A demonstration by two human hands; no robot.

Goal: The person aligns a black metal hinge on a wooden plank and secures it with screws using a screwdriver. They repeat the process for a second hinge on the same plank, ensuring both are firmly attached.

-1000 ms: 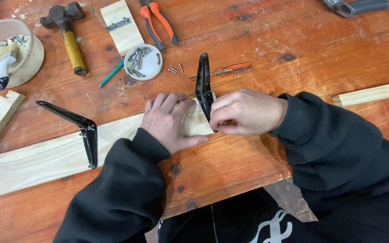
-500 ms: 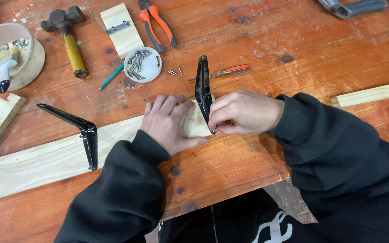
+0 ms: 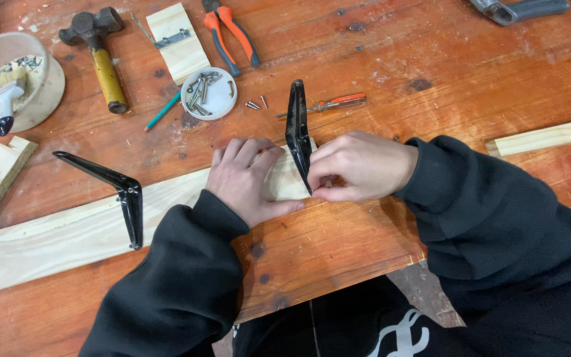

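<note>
A long pale wooden plank (image 3: 67, 231) lies across the reddish workbench. My left hand (image 3: 246, 180) presses flat on the plank's right end, fingers spread. Right beside it stands a black metal shelf bracket (image 3: 297, 129), upright on the plank's end. My right hand (image 3: 358, 165) is curled against the bracket's lower part, fingertips pinched at its base; whatever they pinch is hidden. A second black bracket (image 3: 117, 188) sits on the plank further left.
A white lid with several screws (image 3: 209, 92), loose screws (image 3: 256, 104), a small red-handled screwdriver (image 3: 332, 102), a green pencil (image 3: 162, 111), a hammer (image 3: 100, 56), orange pliers (image 3: 229, 33), wood offcuts (image 3: 180, 43) and a bowl with a brush (image 3: 8, 89) lie behind. Another wood strip (image 3: 543, 137) lies right.
Both hands stay at the bracket on the plank's end; only slight finger shifts show. Nothing else has moved.
</note>
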